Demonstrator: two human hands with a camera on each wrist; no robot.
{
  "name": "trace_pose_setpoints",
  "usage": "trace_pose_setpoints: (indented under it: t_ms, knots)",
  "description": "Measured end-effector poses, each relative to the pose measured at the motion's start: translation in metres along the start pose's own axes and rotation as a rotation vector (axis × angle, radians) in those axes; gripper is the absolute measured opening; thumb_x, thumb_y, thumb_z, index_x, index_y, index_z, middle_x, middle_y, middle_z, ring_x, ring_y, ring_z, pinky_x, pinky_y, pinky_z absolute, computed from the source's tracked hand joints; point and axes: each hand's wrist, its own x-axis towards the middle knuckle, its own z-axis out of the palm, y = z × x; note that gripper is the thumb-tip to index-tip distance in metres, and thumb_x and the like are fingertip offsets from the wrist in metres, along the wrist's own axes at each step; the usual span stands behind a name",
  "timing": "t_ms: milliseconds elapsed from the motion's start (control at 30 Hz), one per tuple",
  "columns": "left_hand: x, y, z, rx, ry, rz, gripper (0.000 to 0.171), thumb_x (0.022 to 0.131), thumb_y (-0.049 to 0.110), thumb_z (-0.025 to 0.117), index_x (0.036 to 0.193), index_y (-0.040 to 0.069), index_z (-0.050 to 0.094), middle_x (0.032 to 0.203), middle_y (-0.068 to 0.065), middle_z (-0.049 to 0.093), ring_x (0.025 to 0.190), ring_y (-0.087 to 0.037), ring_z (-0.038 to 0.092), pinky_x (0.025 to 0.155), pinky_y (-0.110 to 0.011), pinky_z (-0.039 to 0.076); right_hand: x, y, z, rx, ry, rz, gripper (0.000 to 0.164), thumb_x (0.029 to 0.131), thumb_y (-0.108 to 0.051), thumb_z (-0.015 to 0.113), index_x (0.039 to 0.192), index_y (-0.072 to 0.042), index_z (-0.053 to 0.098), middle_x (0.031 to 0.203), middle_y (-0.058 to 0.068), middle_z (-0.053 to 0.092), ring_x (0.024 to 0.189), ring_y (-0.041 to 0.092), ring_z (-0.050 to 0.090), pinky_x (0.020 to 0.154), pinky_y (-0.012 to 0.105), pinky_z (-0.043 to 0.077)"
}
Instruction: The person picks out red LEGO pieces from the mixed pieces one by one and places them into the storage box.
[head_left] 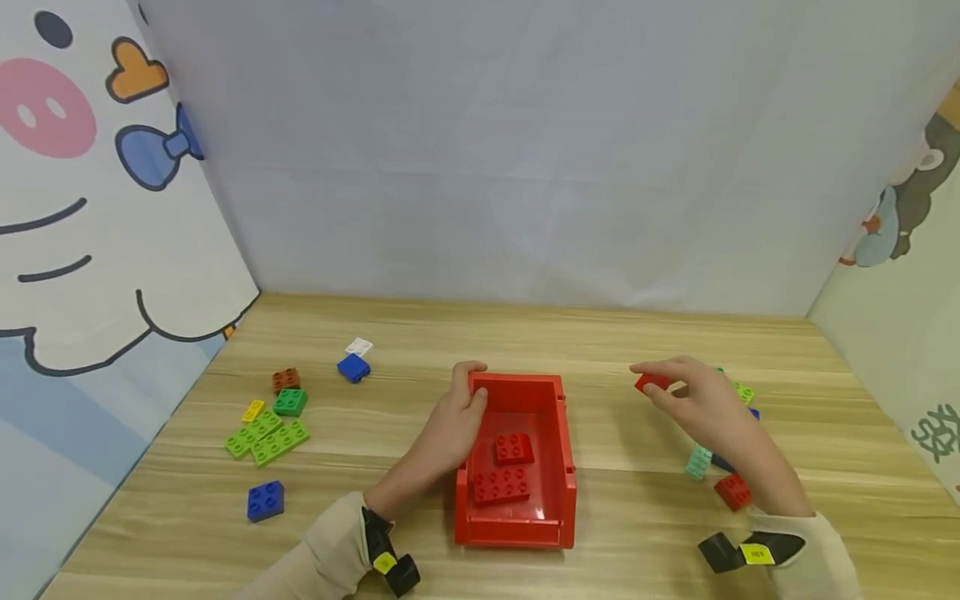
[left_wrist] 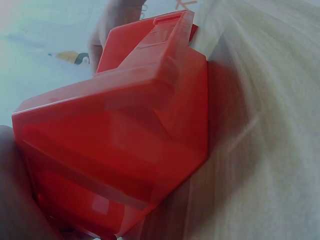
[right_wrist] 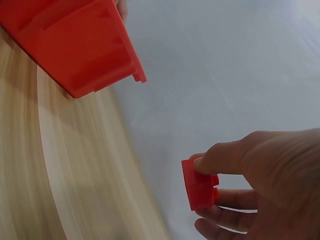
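Note:
A red open-fronted plastic bin [head_left: 568,500] stands on the wooden table, and my left hand [head_left: 450,429] grips its left rim near the back, thumb over the inner side. Inside the bin lie a smaller red toy brick [head_left: 513,450] and a longer red brick [head_left: 501,487]. To the right of the bin, my right hand [head_left: 708,404] pinches a red brick [right_wrist: 200,185] between thumb and fingers, raised above the table. In the left wrist view the bin [left_wrist: 110,135] fills much of the picture and hides most of the left hand.
Left of the bin lie light green bricks [head_left: 280,442], a green brick [head_left: 290,402], a brown one [head_left: 286,381], a yellow one [head_left: 253,411], blue ones [head_left: 266,501] and a white one [head_left: 359,347]. Near the right forearm are a mint brick [head_left: 699,462] and a red brick [head_left: 733,492].

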Motion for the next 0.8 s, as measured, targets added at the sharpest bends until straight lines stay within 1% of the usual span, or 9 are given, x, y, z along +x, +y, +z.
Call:
trace_pose_setpoints:
  t_ms: [100, 133, 300, 367, 467, 600, 700, 733, 800]
  knots:
    - [0.000, 0.000, 0.000, 0.007, -0.003, 0.000, 0.034, 0.101, 0.020, 0.037, 0.134, 0.014, 0.030, 0.089, -0.013, 0.053, 0.081, -0.024, 0.050, 0.074, -0.040, 0.043, 0.001, -0.006, 0.004, -0.007, 0.007, -0.022, 0.030, 0.091, -0.014, 0.060, 0.120, -0.019, 0.062, 0.118, 0.010, 0.056, 0.100, 0.026, 0.053, 0.077, 0.046, 0.051]
    - [0.001, 0.000, 0.001, 0.007, -0.004, -0.001, 0.034, 0.101, 0.020, 0.037, 0.134, 0.015, 0.030, 0.090, -0.013, 0.053, 0.082, -0.023, 0.050, 0.074, -0.040, 0.043, 0.001, -0.008, 0.005, -0.007, 0.013, -0.037, 0.030, 0.091, -0.013, 0.060, 0.120, -0.020, 0.062, 0.119, 0.010, 0.056, 0.102, 0.027, 0.052, 0.078, 0.048, 0.050]
    - [0.000, 0.000, 0.002, -0.001, -0.013, 0.002, 0.034, 0.102, 0.019, 0.036, 0.134, 0.014, 0.029, 0.094, -0.014, 0.054, 0.083, -0.023, 0.050, 0.075, -0.040, 0.043, 0.003, -0.019, 0.014, -0.007, 0.058, -0.154, 0.033, 0.088, -0.009, 0.062, 0.119, -0.020, 0.064, 0.116, 0.007, 0.059, 0.102, 0.026, 0.051, 0.074, 0.051, 0.051]
    - [0.000, -0.001, 0.002, -0.001, -0.014, 0.003, 0.034, 0.102, 0.019, 0.036, 0.134, 0.014, 0.029, 0.092, -0.012, 0.053, 0.082, -0.021, 0.050, 0.074, -0.039, 0.043, 0.003, -0.024, 0.019, 0.000, 0.070, -0.191, 0.034, 0.088, -0.009, 0.063, 0.119, -0.021, 0.063, 0.114, 0.004, 0.058, 0.102, 0.024, 0.051, 0.073, 0.050, 0.051]
    - [0.000, -0.002, 0.003, -0.001, -0.014, -0.007, 0.034, 0.102, 0.019, 0.036, 0.134, 0.015, 0.029, 0.081, -0.010, 0.048, 0.072, -0.022, 0.048, 0.068, -0.039, 0.044, 0.002, -0.034, 0.026, 0.016, 0.079, -0.236, 0.036, 0.087, -0.010, 0.065, 0.119, -0.024, 0.063, 0.113, -0.001, 0.057, 0.102, 0.020, 0.049, 0.074, 0.047, 0.050]
    - [0.000, -0.002, 0.003, -0.007, -0.016, -0.012, 0.034, 0.102, 0.020, 0.036, 0.135, 0.015, 0.029, 0.085, -0.011, 0.051, 0.075, -0.022, 0.049, 0.070, -0.039, 0.044, -0.002, -0.052, 0.039, 0.020, 0.081, -0.302, 0.037, 0.086, -0.011, 0.067, 0.119, -0.027, 0.062, 0.113, -0.006, 0.055, 0.104, 0.016, 0.048, 0.079, 0.043, 0.050]
    - [0.000, -0.002, 0.002, -0.019, -0.015, -0.011, 0.034, 0.102, 0.020, 0.037, 0.134, 0.015, 0.029, 0.098, -0.011, 0.055, 0.085, -0.021, 0.051, 0.077, -0.040, 0.045, -0.004, -0.067, 0.051, 0.019, 0.059, -0.354, 0.036, 0.085, -0.013, 0.068, 0.118, -0.028, 0.063, 0.113, -0.008, 0.054, 0.105, 0.012, 0.047, 0.081, 0.040, 0.050]
    - [0.001, -0.002, 0.002, -0.021, -0.014, -0.012, 0.034, 0.101, 0.020, 0.037, 0.134, 0.016, 0.029, 0.099, -0.011, 0.056, 0.085, -0.022, 0.052, 0.078, -0.041, 0.045, -0.005, -0.071, 0.055, 0.015, 0.052, -0.373, 0.036, 0.085, -0.013, 0.068, 0.117, -0.029, 0.063, 0.112, -0.008, 0.054, 0.105, 0.012, 0.047, 0.081, 0.039, 0.050]
    - [0.001, -0.002, 0.001, -0.020, -0.013, -0.010, 0.034, 0.101, 0.020, 0.037, 0.134, 0.016, 0.029, 0.095, -0.012, 0.056, 0.084, -0.022, 0.052, 0.077, -0.041, 0.046, -0.005, -0.079, 0.062, 0.008, 0.032, -0.406, 0.037, 0.084, -0.014, 0.069, 0.117, -0.031, 0.063, 0.112, -0.008, 0.054, 0.104, 0.011, 0.046, 0.081, 0.037, 0.049]
